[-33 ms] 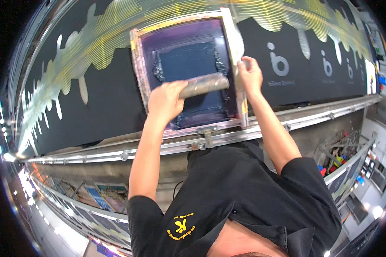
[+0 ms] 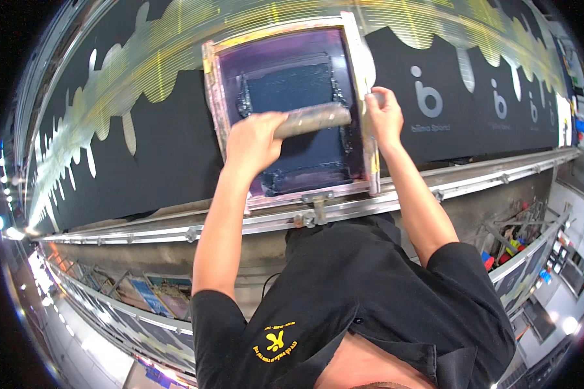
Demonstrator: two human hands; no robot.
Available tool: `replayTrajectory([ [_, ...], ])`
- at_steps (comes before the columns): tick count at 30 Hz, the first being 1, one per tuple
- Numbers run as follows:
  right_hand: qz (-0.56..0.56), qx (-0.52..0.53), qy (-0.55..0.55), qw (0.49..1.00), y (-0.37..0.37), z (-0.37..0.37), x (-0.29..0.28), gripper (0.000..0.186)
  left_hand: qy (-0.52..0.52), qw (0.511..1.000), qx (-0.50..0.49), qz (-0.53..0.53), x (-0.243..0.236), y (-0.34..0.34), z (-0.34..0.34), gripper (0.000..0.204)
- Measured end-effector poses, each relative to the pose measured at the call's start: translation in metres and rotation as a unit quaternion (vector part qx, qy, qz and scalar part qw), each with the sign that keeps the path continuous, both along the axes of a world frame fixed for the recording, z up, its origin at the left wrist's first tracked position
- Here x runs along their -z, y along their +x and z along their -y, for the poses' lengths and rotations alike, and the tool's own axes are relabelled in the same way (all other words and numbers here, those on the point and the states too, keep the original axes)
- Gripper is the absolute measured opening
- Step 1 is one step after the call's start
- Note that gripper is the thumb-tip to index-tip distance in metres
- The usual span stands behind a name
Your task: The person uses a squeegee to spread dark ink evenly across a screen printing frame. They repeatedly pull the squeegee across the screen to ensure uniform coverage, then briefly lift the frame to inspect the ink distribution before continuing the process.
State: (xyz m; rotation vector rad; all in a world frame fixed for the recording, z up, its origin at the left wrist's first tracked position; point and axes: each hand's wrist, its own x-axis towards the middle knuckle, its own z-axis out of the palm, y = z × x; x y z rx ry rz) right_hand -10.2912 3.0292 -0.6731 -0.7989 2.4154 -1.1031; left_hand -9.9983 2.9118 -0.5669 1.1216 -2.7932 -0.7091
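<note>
A screen printing frame (image 2: 211,84) lies tilted slightly on dark fabric, its mesh purple at the border. Dark blue ink (image 2: 289,87) coats the middle, with thick ridges along both sides. My left hand (image 2: 256,139) is closed around the left end of a squeegee (image 2: 315,121), which lies crosswise over the inked mesh. What its lower edge touches is hidden. At the frame's right side, my right hand (image 2: 385,117) has its fingers curled and pinched at the rim.
Black fabric pieces (image 2: 169,142) line the long table, several at right bearing a grey printed mark (image 2: 426,91). Yellow-striped sheeting (image 2: 272,11) runs behind them. A metal rail (image 2: 156,230) with a clamp (image 2: 318,206) follows the near edge. Behind me stands another printing table (image 2: 130,318).
The squeegee and my left hand have shifted slightly away from me across the mesh. My right hand stays at the frame's right side. The whole view has drifted a little.
</note>
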Motion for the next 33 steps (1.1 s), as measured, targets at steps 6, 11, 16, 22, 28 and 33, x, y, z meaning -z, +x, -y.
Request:
replayTrajectory([
  [6, 0.03, -0.003, 0.059, 0.998, 0.004, 0.013, -0.003, 0.03, 0.021, 0.998, -0.016, 0.052, 0.01, -0.035, 0.115, 0.034],
  [11, 0.015, -0.021, 0.04, 0.999, -0.022, 0.012, 0.024, 0.038, 0.031, 0.994, -0.006, 0.102, 0.024, -0.053, 0.159, 0.029],
  [16, -0.26, -0.301, -0.167, 0.902, 0.0, 0.133, -0.07, 0.05, -0.001, 0.993, -0.004, 0.114, 0.036, -0.052, 0.165, 0.035],
  [22, -0.299, -0.423, -0.044, 0.854, 0.024, 0.164, -0.048, 0.041, -0.035, 0.994, -0.035, 0.101, 0.028, -0.053, 0.147, 0.031],
  [28, -0.301, -0.416, -0.049, 0.857, 0.069, 0.024, -0.039, 0.04, 0.017, 0.996, -0.07, 0.06, 0.042, -0.01, 0.001, 0.037],
  [33, -0.251, -0.44, -0.031, 0.862, 0.094, -0.082, -0.05, 0.051, 0.047, 0.998, -0.032, 0.023, 0.036, 0.027, -0.101, 0.054],
])
